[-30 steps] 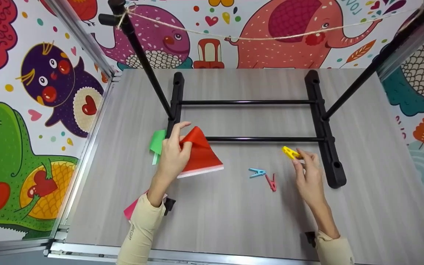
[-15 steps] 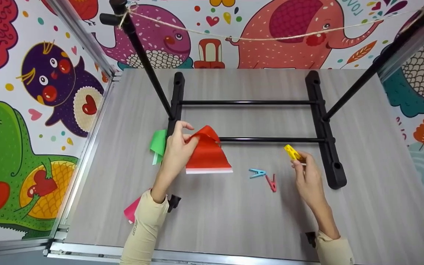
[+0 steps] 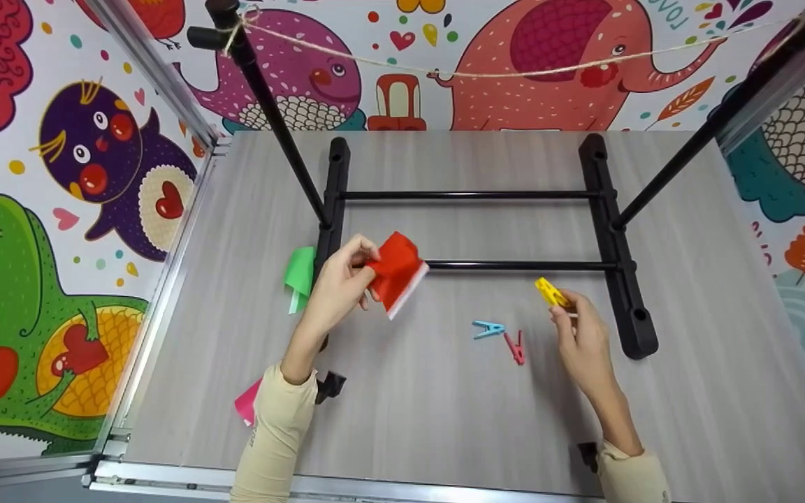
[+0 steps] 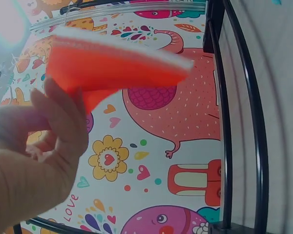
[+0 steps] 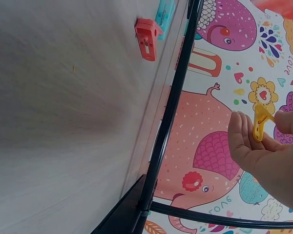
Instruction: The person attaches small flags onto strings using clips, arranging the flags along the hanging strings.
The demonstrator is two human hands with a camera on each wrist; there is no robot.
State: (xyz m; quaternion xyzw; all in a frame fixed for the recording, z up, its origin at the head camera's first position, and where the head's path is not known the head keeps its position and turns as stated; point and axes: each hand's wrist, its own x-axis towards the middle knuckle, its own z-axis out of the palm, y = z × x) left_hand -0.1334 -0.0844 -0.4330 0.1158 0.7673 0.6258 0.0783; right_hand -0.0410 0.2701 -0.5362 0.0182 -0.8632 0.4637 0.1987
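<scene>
My left hand (image 3: 339, 283) pinches a piece of red cloth (image 3: 397, 269) with a white edge strip, held up above the table near the rack's left foot. In the left wrist view the red cloth (image 4: 112, 66) spreads out beyond the fingertips. Over on the right, my right hand (image 3: 586, 342) holds a yellow clothespin (image 3: 551, 291) between thumb and fingers, clearly seen in the right wrist view as a yellow clip (image 5: 261, 122). Between the hands a blue clothespin (image 3: 489, 329) and a red clothespin (image 3: 516, 346) lie on the table.
A black rack (image 3: 472, 265) stands on the table, with a string (image 3: 486, 73) tied across its uprights. A green cloth piece (image 3: 299, 276) lies beside the rack's left foot. Partly under the left sleeve (image 3: 277, 419) is a pink piece (image 3: 247, 403).
The red cloth moved slightly right, then turned and bunched, its white edge now slanting. My left fingers curled in closer. The right hand with the yellow clothespin barely shifted.
</scene>
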